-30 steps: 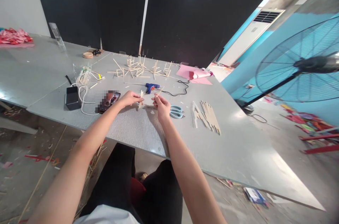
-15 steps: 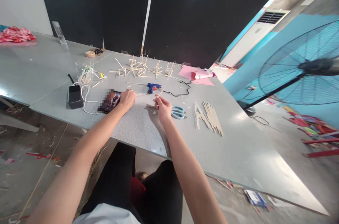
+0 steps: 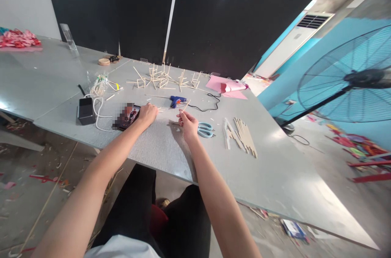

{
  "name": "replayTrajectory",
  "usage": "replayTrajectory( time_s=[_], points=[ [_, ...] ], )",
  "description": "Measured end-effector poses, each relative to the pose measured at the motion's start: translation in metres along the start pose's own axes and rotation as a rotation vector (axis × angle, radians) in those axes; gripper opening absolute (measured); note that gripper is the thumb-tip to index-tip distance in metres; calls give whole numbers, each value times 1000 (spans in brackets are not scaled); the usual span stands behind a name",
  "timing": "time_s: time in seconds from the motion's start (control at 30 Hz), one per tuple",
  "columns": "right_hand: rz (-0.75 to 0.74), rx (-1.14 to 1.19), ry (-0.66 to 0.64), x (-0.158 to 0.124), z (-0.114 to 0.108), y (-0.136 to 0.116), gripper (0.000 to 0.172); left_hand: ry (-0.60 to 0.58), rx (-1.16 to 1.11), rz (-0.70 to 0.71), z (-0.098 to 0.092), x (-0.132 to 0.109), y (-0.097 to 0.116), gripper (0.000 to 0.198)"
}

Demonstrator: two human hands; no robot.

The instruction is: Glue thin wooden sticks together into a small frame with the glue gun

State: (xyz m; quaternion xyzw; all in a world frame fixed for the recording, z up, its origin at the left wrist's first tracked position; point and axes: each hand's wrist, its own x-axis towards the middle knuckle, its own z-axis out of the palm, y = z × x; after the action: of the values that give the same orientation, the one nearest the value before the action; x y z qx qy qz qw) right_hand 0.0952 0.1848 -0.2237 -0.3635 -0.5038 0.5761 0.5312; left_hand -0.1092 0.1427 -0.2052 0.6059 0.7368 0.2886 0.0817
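My left hand [image 3: 148,114] rests low over the table with its fingers closed. Pale ends of thin wooden sticks [image 3: 160,110] poke out past its fingertips; the rest is hidden by the hand. Pinched between the fingers of my right hand [image 3: 188,123] is another thin wooden stick [image 3: 187,105], slanting up and to the right. Beside the right hand lie light-blue-handled scissors [image 3: 205,129], their blades partly hidden under it. A blue glue gun [image 3: 177,101] lies just beyond both hands. Next to my left wrist is a phone [image 3: 132,115] with its screen lit.
Several stick frames [image 3: 160,77] stand along the back of the grey table [image 3: 275,168]. A bundle of sticks [image 3: 246,136] lies at right. Pink paper [image 3: 215,81], a black power block [image 3: 86,110] with white cable, and a bagged bundle [image 3: 100,85] are around. A large fan [image 3: 366,77] stands right.
My left hand has shifted very slightly to the right, and the stick ends beside its fingers show more clearly. My right hand stays almost still with its stick.
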Motion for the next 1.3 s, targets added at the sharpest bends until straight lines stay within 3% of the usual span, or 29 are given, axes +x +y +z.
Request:
replayTrajectory(
  time_s=[0.13,0.23,0.4,0.57,0.9,1.1,1.3],
  points=[
    [5,-3,-7,0,0,-1,47,103,-210,0,-9,2,6,26],
    [12,4,-7,0,0,-1,45,115,-466,-31,-15,5,12,37],
    [23,13,-6,0,-1,-2,43,-36,-892,-87,-17,6,19,48],
    [26,22,-10,0,0,-3,44,-135,-1095,-120,-18,2,22,47],
    [35,49,-5,0,1,-4,44,-170,-1056,-128,-10,1,21,40],
    [39,56,0,0,1,-5,42,-300,-878,-136,10,-5,18,41],
    [45,64,-5,-1,1,-5,41,-127,-794,-31,31,5,6,39]
  ],
)
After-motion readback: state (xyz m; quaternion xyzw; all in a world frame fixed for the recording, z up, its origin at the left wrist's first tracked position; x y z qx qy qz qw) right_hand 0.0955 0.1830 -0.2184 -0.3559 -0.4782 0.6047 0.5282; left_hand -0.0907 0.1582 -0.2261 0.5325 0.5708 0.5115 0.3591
